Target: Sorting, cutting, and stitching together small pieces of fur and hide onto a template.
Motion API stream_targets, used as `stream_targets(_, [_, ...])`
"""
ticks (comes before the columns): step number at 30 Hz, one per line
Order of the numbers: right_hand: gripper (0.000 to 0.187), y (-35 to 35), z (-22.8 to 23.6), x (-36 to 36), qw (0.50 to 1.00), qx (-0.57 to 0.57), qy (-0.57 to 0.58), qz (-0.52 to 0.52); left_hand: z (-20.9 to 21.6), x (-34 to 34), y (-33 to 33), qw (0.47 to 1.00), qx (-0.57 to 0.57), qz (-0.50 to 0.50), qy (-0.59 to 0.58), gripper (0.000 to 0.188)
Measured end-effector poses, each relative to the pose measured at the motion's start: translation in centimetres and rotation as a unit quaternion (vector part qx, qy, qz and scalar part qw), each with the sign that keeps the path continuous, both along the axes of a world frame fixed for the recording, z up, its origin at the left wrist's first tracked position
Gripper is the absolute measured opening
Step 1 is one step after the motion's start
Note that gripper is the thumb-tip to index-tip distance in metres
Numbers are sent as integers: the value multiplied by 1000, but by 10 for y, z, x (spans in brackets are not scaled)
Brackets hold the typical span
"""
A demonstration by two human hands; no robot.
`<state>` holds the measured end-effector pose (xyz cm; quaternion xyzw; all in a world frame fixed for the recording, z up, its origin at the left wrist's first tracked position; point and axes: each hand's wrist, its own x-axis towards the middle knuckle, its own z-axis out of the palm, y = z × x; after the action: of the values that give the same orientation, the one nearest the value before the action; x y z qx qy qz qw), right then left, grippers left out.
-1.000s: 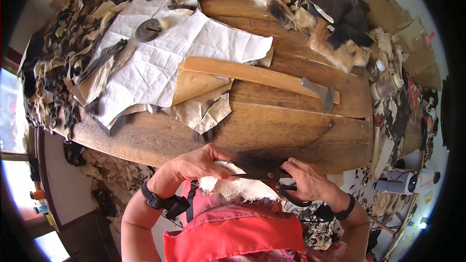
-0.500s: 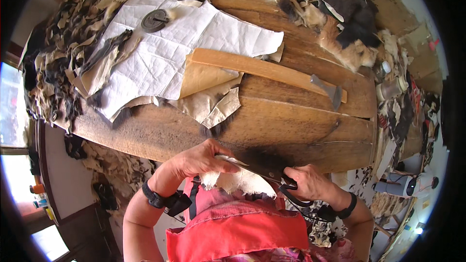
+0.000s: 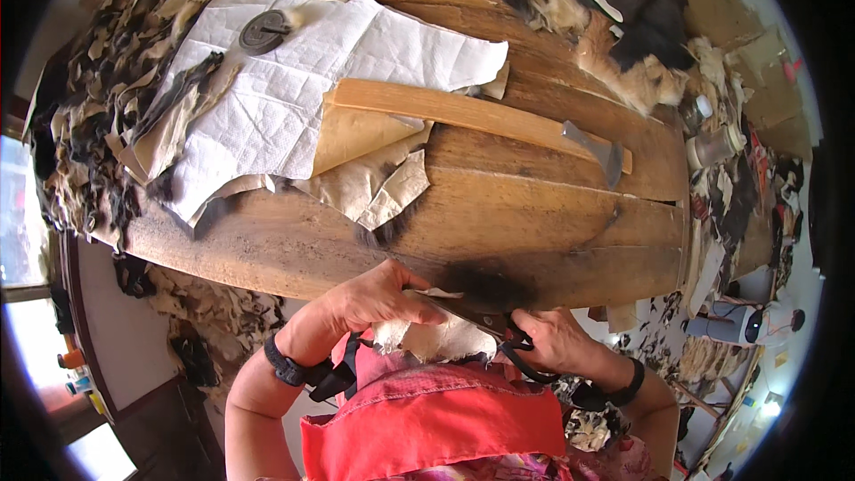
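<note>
At the near edge of the table, my left hand (image 3: 392, 297) pinches a cream-coloured piece of hide (image 3: 436, 338) between thumb and fingers. Its ragged lower edge hangs in front of my red apron (image 3: 436, 432). My right hand (image 3: 557, 338) is closed around the black handles of a pair of scissors (image 3: 506, 328). Their blades point left along the upper edge of the hide, toward my left hand. How far apart the blades stand cannot be made out.
A wooden table (image 3: 525, 223) bears a white sheet (image 3: 267, 98), a round dark weight (image 3: 264, 32), a curved wooden strip (image 3: 445, 111) and a metal blade (image 3: 595, 156). Fur scraps (image 3: 98, 98) heap at left; pelts (image 3: 623, 36) lie far right. Jars (image 3: 717, 147) stand beyond the right edge.
The view has shifted slightly, so the table things sit further left and up. My right hand has come a little closer to my left; both keep their hold.
</note>
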<state>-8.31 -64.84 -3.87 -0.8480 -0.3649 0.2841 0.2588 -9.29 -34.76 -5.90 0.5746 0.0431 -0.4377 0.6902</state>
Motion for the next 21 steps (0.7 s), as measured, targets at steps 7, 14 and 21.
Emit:
stream_targets(7, [36, -41, 14, -11, 974, -19, 17, -224, 2, 4, -8, 994, 95, -25, -39, 26])
stream_targets(14, [37, -161, -7, 66, 801, -226, -280, -478, 9, -2, -10, 984, 71, 121, -109, 24])
stream_targets(21, [31, -192, -24, 85, 768, -254, -430, -401, -19, 2, 16, 917, 288, 213, -175, 29])
